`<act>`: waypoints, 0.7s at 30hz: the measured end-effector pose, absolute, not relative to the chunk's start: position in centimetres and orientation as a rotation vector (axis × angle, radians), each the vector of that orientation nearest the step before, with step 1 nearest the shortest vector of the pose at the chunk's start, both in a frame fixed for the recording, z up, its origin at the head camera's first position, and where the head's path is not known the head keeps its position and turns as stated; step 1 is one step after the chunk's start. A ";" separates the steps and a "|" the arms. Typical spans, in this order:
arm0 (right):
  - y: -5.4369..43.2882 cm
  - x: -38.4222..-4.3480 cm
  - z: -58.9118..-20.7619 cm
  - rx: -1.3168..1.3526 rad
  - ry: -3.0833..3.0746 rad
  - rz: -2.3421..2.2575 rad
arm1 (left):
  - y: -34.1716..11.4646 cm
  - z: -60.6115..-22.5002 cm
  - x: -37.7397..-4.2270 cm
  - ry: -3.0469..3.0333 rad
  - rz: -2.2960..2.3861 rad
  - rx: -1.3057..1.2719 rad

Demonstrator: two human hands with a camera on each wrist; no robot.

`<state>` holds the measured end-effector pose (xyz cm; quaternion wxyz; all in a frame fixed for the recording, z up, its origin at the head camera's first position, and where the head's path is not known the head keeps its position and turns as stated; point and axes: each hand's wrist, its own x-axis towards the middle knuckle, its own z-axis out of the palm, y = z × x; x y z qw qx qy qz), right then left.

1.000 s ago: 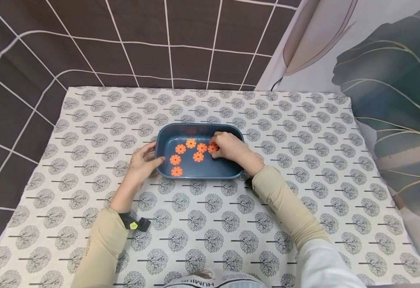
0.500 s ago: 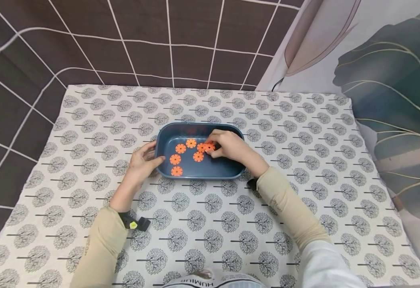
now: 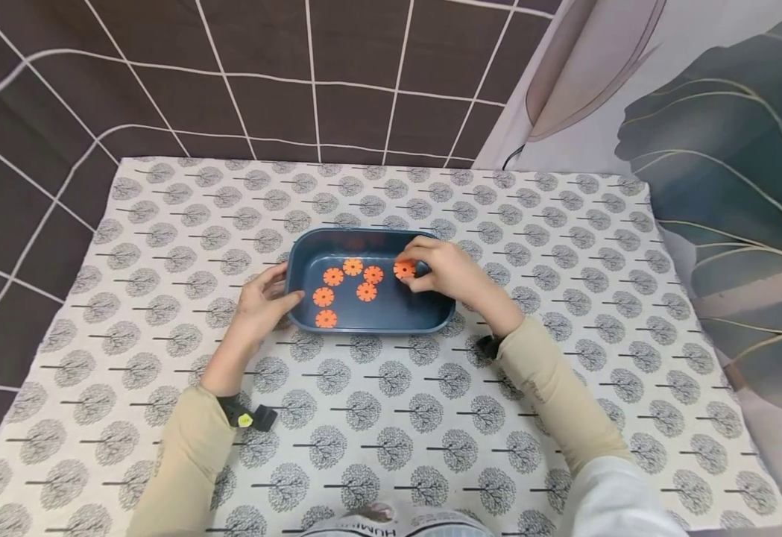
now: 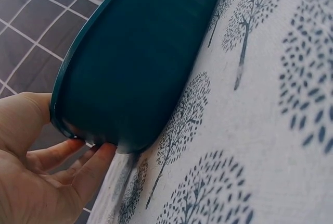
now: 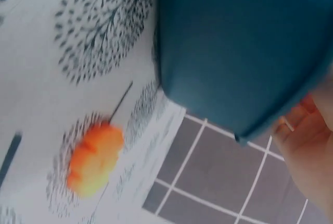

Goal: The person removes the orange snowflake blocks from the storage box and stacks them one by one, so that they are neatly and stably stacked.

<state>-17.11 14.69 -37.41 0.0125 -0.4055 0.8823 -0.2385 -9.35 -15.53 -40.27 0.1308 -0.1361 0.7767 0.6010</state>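
Observation:
A dark blue rectangular tub with rounded corners stands on the tablecloth. My left hand holds its left end, thumb over the rim and fingers against the outer wall. Inside, over the tub's right part, my right hand pinches an orange notched disc between thumb and fingers. Several like discs lie flat on the bottom: a curved row from the front left disc to the back disc, plus a pair near the middle. In the right wrist view my right hand reaches over the rim; the tub wall hides its fingertips.
A white tablecloth with grey tree prints covers the table. Dark tiled-pattern fabric hangs behind and at the left, a leaf-print curtain at the right. A blurred orange-yellow scalloped shape shows in the right wrist view.
My right hand first brought its disc left, up against the middle pair, and then drew it back to the right, apart from them. My left hand keeps its hold on the tub.

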 end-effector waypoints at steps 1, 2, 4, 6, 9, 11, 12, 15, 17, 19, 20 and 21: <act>15.0 -17.0 -37.2 -1.246 2.758 -0.730 | -15.5 -40.3 -9.4 2.249 1.748 -0.397; 15.3 -17.0 -37.1 -1.231 2.767 -0.717 | -15.5 -40.2 -9.4 2.240 1.752 -0.400; 16.1 -16.8 -36.8 -1.212 2.788 -0.691 | -15.5 -40.2 -9.4 2.235 1.747 -0.403; 16.8 -16.5 -36.4 -1.205 2.805 -0.677 | -15.4 -40.1 -9.4 2.238 1.738 -0.406; 17.7 -16.2 -36.2 -1.204 2.824 -0.670 | -15.5 -40.0 -9.1 2.252 1.721 -0.401; 18.3 -15.9 -36.1 -1.208 2.839 -0.668 | -15.6 -40.0 -9.1 2.259 1.718 -0.385; 18.6 -15.8 -36.1 -1.216 2.850 -0.664 | -15.5 -40.0 -9.1 2.261 1.719 -0.378; 19.4 -15.5 -36.3 -1.248 2.876 -0.685 | -15.5 -39.9 -9.1 2.264 1.723 -0.365; 19.9 -15.3 -36.5 -1.269 2.907 -0.720 | -15.5 -39.8 -9.2 2.260 1.731 -0.365; 20.5 -15.1 -36.8 -1.267 2.926 -0.766 | -15.6 -39.8 -9.2 2.261 1.731 -0.368; 20.8 -15.1 -36.9 -1.262 2.937 -0.784 | -15.6 -39.8 -9.2 2.264 1.730 -0.370; 21.0 -15.1 -37.1 -1.257 2.946 -0.805 | -15.6 -39.8 -9.2 2.266 1.732 -0.372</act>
